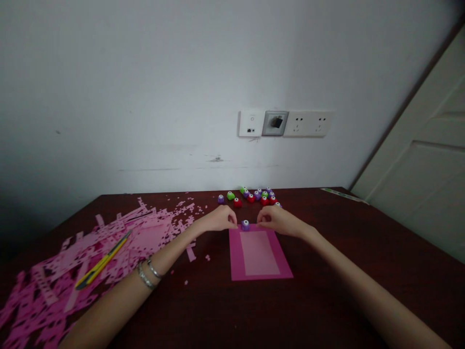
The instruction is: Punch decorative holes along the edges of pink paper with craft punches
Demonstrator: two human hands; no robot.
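A small purple paper punch [245, 225] sits on the far edge of a pink sheet [260, 275] that carries a lighter pink rectangle [258, 252] on it. My left hand [220, 218] lies just left of the punch with its fingers curled, pinching at the sheet's far left corner. My right hand [276, 220] is just right of the punch, fingers closed in a pinch at the sheet's far edge. Both hands rest on the dark wooden table [327, 271]. Two bracelets [148, 274] sit on my left wrist.
Several more punches, red, green and purple [254, 195], cluster by the wall behind my hands. A heap of pink paper scraps [87, 257] covers the table's left side, with a yellow utility knife [102, 262] on it. Wall sockets [285, 123] hang above. A door [428, 174] stands right.
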